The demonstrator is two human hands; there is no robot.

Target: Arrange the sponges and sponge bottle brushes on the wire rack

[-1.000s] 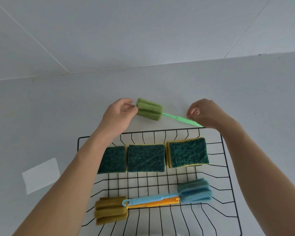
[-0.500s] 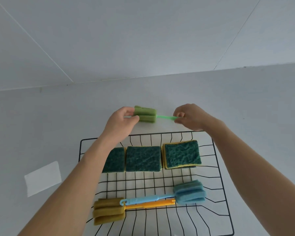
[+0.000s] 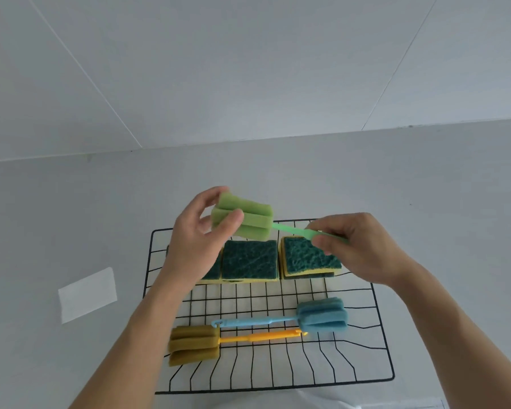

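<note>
My left hand (image 3: 202,231) pinches the green brush (image 3: 242,219) by its sponge head, my right hand (image 3: 363,246) clasps its handle, above the rack (image 3: 378,326); below lie three sponges (image 3: 250,261), a blue brush (image 3: 322,315), a yellow brush (image 3: 195,343); white desk (image 3: 42,231).

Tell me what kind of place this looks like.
Probably a plain white tabletop set up for a kitchen-tidying exercise, not a working kitchen: a black wire rack holds scouring sponges and sponge bottle brushes, with bare white wall panels behind.
</note>
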